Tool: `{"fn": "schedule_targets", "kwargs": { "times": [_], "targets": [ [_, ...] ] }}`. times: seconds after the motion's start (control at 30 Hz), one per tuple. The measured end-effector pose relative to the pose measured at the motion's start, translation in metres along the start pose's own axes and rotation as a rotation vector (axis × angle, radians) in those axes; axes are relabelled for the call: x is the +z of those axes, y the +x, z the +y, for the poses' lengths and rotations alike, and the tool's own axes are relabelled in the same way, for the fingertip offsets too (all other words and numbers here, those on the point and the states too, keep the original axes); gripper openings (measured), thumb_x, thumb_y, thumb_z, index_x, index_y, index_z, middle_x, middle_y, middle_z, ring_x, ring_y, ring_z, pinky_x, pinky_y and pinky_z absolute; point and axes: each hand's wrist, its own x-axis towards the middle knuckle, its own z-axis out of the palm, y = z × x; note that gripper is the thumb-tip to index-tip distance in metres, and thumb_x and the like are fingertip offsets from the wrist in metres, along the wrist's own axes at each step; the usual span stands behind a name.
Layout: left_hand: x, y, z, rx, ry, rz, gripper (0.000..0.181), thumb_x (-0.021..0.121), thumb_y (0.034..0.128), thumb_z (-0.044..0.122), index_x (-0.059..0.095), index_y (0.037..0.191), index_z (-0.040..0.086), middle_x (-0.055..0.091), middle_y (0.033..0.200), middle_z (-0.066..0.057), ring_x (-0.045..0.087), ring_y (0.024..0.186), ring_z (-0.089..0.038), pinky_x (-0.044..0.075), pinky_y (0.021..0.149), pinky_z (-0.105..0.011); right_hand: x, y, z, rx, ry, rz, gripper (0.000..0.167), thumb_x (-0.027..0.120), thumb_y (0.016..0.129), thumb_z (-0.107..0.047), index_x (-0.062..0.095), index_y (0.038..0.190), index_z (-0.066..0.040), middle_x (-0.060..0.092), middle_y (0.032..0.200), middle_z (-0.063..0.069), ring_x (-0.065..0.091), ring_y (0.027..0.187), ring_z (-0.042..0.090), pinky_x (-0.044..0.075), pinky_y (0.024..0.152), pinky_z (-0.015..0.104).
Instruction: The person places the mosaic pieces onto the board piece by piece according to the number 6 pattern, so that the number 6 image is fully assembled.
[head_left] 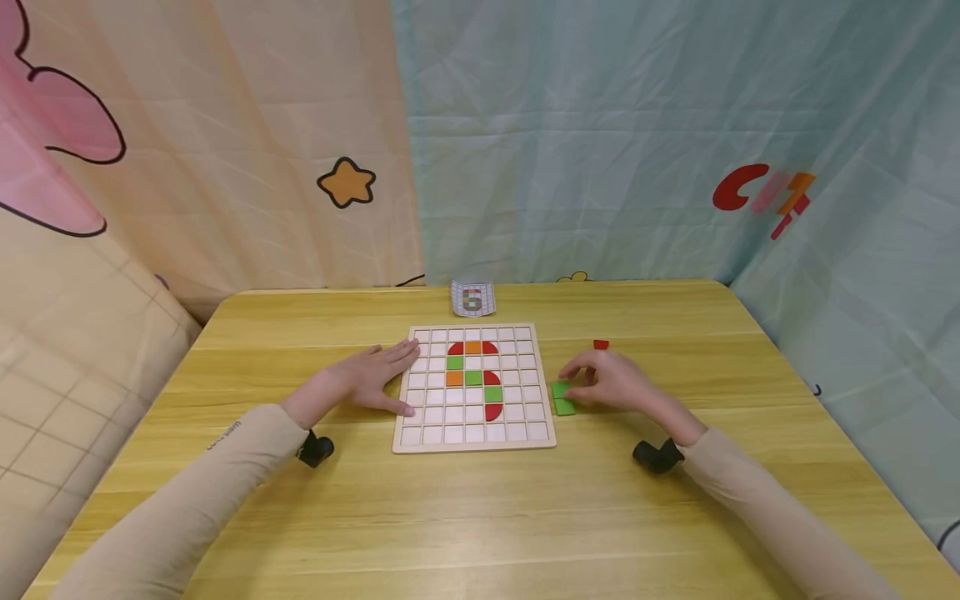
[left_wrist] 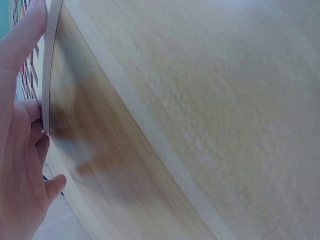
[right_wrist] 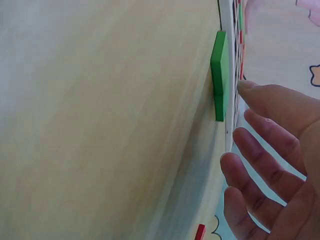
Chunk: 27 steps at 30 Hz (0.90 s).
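Note:
A white grid board (head_left: 435,435) in a pale wooden frame lies flat on the table. Red rounded pieces, orange squares (head_left: 454,378) and green squares form a curved figure in its cells. My left hand (head_left: 375,377) rests at the board's left edge, fingers and thumb spread over the frame. Just right of the board, two green square tiles (head_left: 564,407) lie against each other. Over them is my right hand (head_left: 611,381), its thumb and bent fingers apart; the right wrist view shows nothing between them near the green tiles (right_wrist: 217,75).
Beyond the right hand lies a small red piece (head_left: 601,344). A printed card (head_left: 472,299) with a coloured grid figure sits behind the board near the table's far edge. Patterned curtains (head_left: 562,150) hang behind the wooden table (head_left: 465,525).

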Motion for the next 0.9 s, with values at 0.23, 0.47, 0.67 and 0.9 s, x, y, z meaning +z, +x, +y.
{"fn": "schedule_targets", "kwargs": {
  "times": [0.23, 0.47, 0.67, 0.9],
  "targets": [
    [0.0014, 0.0016, -0.0016, -0.002, 0.006, -0.006, 0.108, 0.053, 0.0828, 0.071, 0.007, 0.155, 0.006, 0.001, 0.163, -0.013, 0.006, 0.15, -0.031, 0.012, 0.119, -0.058, 0.0003, 0.0034, 0.0072, 0.03, -0.006, -0.014, 0.026, 0.079, 0.079, -0.031, 0.074, 0.102, -0.019, 0.072, 0.095, -0.007, 0.056, 0.069, 0.005, 0.047, 0.065, 0.023],
    [0.0007, 0.0014, -0.0016, 0.001, 0.009, -0.002, 0.107, 0.053, 0.083, 0.071, 0.007, 0.155, 0.006, 0.001, 0.163, -0.013, 0.006, 0.15, -0.031, 0.012, 0.119, -0.058, 0.0005, 0.0065, 0.0104, 0.035, 0.023, -0.014, 0.027, 0.078, 0.08, -0.029, 0.073, 0.103, -0.017, 0.072, 0.098, -0.004, 0.056, 0.069, 0.006, 0.048, 0.065, 0.024],
    [0.0008, 0.0022, -0.0019, -0.001, 0.008, -0.001, 0.108, 0.053, 0.0824, 0.072, 0.007, 0.155, 0.006, 0.001, 0.163, -0.013, 0.006, 0.151, -0.031, 0.012, 0.119, -0.057, 0.0003, 0.0072, 0.01, 0.021, -0.008, -0.026, 0.027, 0.077, 0.081, -0.03, 0.073, 0.103, -0.016, 0.072, 0.098, -0.003, 0.055, 0.07, 0.005, 0.047, 0.065, 0.023],
    [0.001, 0.0014, -0.0011, -0.004, 0.012, -0.002, 0.107, 0.053, 0.0827, 0.071, 0.008, 0.155, 0.006, 0.001, 0.163, -0.013, 0.006, 0.151, -0.03, 0.012, 0.119, -0.057, -0.0016, 0.0067, 0.0047, 0.013, -0.028, -0.053, 0.029, 0.077, 0.081, -0.032, 0.074, 0.104, -0.013, 0.07, 0.099, -0.001, 0.055, 0.071, 0.006, 0.046, 0.065, 0.023]
  ]
}}
